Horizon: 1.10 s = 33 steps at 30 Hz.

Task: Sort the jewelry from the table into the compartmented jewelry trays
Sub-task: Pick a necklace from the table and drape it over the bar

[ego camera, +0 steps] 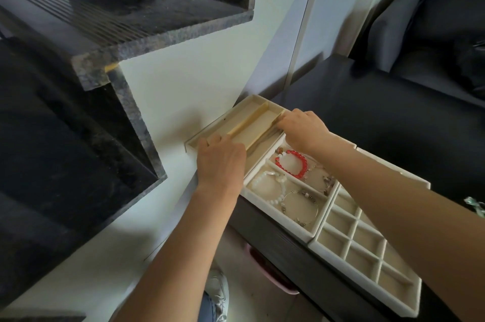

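Note:
Three cream jewelry trays sit in a row on a dark table. The far tray (244, 106) has long narrow compartments. My left hand (220, 161) grips its near end and my right hand (304, 127) grips its right side. The middle tray (278, 222) holds a red bead bracelet (295, 164), a white bead bracelet (267, 185) and a thin wire bangle (301, 206). My right forearm crosses over this tray. The near tray (367, 245) is a grid of small square compartments, and I see nothing in them.
The dark table (367, 101) stretches right toward a dark sofa (433, 19). A white wall (183, 80) with dark stone shelves (118, 40) rises on the left. A pink tub (273, 277) stands under the table near my shoe (216, 292). A small teal item (475, 204) lies at the right edge.

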Each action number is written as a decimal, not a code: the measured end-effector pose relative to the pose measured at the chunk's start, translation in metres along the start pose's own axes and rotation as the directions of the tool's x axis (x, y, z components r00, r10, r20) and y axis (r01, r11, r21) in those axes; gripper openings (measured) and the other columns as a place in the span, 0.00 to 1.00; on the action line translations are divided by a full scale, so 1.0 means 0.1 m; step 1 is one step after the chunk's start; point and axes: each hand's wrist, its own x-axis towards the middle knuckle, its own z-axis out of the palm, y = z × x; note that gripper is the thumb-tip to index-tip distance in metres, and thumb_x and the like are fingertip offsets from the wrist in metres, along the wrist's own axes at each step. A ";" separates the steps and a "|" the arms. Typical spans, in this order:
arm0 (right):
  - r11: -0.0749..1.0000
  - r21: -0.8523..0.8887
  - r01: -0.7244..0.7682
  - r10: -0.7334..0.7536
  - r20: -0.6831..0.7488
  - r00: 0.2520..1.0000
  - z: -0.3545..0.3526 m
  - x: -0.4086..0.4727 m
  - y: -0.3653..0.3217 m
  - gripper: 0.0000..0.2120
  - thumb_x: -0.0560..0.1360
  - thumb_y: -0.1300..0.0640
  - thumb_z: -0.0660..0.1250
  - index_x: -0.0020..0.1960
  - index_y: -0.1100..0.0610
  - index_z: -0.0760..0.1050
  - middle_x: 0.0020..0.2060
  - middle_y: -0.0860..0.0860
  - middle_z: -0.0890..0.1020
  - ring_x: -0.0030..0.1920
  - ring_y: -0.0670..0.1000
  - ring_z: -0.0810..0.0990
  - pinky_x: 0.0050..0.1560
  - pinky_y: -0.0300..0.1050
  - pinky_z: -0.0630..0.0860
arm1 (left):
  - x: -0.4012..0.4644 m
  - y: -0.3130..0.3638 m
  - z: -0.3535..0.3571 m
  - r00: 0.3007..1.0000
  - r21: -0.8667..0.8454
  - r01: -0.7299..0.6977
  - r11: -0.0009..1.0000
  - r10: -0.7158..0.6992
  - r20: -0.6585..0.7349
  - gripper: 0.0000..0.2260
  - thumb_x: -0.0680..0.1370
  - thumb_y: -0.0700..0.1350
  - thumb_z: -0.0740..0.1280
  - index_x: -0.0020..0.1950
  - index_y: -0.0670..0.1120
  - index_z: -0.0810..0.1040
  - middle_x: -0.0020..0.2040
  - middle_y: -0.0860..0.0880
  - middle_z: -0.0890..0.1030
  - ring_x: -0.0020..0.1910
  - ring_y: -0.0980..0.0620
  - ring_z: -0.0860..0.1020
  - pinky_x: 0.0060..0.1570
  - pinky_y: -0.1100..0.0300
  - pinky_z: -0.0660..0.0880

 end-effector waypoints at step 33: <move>0.956 0.292 -0.019 -0.022 0.138 0.990 -0.08 -0.16 -0.12 0.23 0.77 0.68 0.56 0.69 0.55 0.70 0.67 0.52 0.73 0.65 0.54 0.72 0.64 0.50 0.71 | 0.00 -0.33 0.06 0.973 -0.228 -0.201 0.953 0.221 0.066 0.22 0.77 0.33 0.60 0.66 0.53 0.75 0.66 0.53 0.70 0.66 0.52 0.66 0.63 0.59 0.62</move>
